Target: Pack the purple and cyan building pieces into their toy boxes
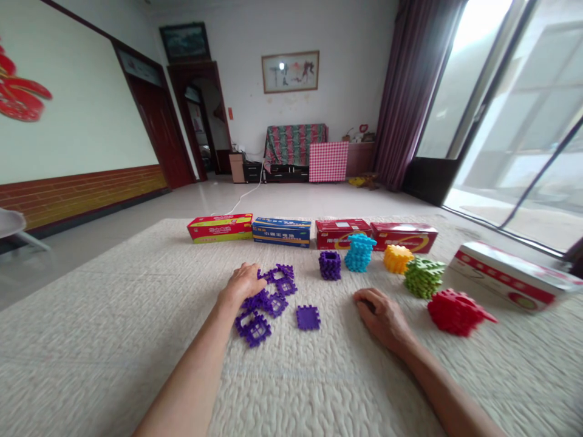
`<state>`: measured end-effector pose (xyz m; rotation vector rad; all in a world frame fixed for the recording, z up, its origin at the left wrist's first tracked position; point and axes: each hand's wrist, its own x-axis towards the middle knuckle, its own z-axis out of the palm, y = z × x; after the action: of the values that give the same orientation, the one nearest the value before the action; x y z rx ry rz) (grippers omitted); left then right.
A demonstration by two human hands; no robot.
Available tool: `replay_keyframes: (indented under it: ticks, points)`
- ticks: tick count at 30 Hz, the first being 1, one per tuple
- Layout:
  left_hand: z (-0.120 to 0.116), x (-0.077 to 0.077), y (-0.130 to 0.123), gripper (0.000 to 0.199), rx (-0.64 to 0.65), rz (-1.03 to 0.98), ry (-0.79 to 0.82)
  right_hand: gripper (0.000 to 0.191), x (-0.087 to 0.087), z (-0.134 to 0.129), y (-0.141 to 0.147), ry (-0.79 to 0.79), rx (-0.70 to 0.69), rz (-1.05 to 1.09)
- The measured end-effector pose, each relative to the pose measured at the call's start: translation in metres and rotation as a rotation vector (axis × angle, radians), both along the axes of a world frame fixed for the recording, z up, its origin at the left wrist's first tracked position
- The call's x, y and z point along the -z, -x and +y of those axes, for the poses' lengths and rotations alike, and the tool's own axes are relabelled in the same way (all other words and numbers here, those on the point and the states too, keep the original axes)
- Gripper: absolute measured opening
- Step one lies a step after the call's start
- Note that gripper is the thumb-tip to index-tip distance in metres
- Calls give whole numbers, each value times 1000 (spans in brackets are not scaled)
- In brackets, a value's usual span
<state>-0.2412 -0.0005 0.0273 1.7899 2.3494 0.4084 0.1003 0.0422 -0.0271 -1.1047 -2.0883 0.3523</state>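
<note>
Wearer's-eye view: a head-worn camera looks forward and slightly down over a quilted cover (pixel 273 391).
The single wide view starts above and behind the left hand (pixel 243 281) and right hand (pixel 381 315), both close by, and faces the far wall (pixel 348 79), the glass door (pixel 537 115) at its right edge.

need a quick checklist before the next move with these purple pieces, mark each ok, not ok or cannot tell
1. Left hand at the loose purple pieces: ok.
2. Left hand's grip on a piece: cannot tell, the fingertips are partly hidden.
3. Loose purple pieces spread without overlap: not ok, several lie over one another.
4. Solid purple square flat and apart from the others: ok.
5. Right hand empty: cannot tell, its fingers curl under.
6. Purple stack apart from the light-blue stack: ok, a gap shows.
</note>
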Motion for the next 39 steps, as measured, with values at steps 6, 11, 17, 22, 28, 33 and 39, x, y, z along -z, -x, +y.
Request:
replay_keyframes:
  ticks: [6, 11, 17, 22, 28, 33, 39]
  points:
    - [1, 9, -1, 37, -62, 91, 31, 21, 0, -1, 1, -5, 0, -6]
    - [-1, -9, -9, 31, -67, 51, -11, 21, 1, 0, 1, -6, 1, -4]
    - [0, -19, -26, 34, 138, -40, -54, 20, -1, -1, 1, 6, -4, 5]
    - [-2, -25, -24, 39, 158, -156, -19, 20, -2, -2, 0, 4, -5, 6]
    - [4, -33, -22, 28, -54, -400, -187, 21, -1, -3, 1, -4, -12, 4]
    - [8, -22, -54, 29, -119, -1305, -205, 20, 0, -2, 1, -9, -10, 10]
    - [10, -3, -101, 41, 27, -1418, -19, 20, 1, -2, 1, -12, 1, 29]
